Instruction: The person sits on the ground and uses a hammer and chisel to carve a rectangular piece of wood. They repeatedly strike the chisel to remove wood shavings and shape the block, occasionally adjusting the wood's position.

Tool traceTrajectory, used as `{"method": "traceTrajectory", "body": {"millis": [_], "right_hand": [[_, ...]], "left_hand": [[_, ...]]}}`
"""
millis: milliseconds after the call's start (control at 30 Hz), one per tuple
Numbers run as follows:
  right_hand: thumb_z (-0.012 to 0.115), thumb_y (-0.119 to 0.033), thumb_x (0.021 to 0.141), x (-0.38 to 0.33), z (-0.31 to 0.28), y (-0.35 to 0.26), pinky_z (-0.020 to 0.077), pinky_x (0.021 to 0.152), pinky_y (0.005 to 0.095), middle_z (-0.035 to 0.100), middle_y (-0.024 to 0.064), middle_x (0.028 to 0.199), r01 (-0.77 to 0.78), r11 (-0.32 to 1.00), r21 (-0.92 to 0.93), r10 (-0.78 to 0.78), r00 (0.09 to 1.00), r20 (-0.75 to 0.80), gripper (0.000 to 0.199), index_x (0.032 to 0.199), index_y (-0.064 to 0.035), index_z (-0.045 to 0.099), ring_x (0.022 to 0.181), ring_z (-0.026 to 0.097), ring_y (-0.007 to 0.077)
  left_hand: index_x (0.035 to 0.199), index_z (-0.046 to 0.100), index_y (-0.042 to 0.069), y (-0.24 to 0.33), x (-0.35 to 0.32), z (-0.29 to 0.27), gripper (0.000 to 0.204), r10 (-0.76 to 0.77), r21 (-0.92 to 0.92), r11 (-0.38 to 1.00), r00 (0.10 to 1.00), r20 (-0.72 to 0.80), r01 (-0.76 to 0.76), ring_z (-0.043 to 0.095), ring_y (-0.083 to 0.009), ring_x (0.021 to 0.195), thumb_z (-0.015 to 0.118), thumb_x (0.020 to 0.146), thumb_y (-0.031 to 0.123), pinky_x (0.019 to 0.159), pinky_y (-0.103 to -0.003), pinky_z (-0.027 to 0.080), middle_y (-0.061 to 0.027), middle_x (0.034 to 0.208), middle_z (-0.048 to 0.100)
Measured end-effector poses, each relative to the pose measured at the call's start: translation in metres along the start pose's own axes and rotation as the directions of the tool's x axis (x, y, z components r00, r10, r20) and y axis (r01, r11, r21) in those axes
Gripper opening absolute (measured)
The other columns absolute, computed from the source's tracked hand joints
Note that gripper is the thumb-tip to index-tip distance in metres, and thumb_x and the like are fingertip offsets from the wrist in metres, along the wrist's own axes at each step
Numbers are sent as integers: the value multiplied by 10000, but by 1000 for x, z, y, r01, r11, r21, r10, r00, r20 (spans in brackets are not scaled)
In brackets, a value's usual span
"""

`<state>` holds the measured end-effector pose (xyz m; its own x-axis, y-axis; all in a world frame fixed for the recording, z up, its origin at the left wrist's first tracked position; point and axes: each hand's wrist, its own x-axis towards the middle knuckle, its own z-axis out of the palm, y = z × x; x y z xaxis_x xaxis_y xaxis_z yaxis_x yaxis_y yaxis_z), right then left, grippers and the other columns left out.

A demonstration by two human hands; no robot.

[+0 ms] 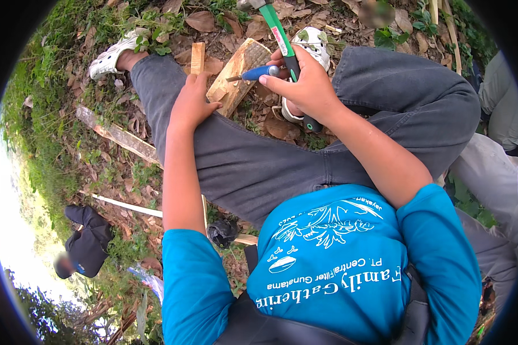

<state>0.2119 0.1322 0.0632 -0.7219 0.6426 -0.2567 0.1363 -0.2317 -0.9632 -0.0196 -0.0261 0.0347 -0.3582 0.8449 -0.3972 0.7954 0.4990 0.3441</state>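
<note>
My right hand (308, 86) grips a hammer with a green handle (282, 34) that runs up and away from me. Its fingers also pinch a blue-handled chisel (258, 73), whose tip lies on a pale split wood block (239, 69). The block rests on the ground between my feet. My left hand (191, 102) lies on my left knee with its fingers apart. Its thumb touches the block's near edge and its fingertips reach a thin wooden strip (197, 56). I sit on the ground in grey trousers (242, 161).
My white shoes (110, 56) (315, 45) rest on leaf-strewn soil. Long wooden slats (118, 135) (126, 205) lie at my left. Another person in dark clothes (87, 241) is at the lower left, and someone in light grey trousers (492, 178) stands close on my right.
</note>
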Motion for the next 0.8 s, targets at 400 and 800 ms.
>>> {"method": "traceTrajectory", "body": {"millis": [400,800], "right_hand": [[837,-247,737,0,9,37,472,848,396,588,131,956,151,957,-246,-145,989,41,422,1019,-35,604,914,585,275],[781,-164,783,-12,-6,13,482,782,315,604,49,921,69,983,-170,-83,994,-76,370,1061,-37,574,852,578,137]], "left_hand": [[956,560,64,2,13,34,317,33,-121,992,999,-39,-38,643,-315,876,761,720,130,753,-418,522,-108,915,617],[906,521,80,11,12,37,469,130,-98,986,988,-84,-138,617,-354,914,890,621,132,762,-444,512,-117,945,587]]}}
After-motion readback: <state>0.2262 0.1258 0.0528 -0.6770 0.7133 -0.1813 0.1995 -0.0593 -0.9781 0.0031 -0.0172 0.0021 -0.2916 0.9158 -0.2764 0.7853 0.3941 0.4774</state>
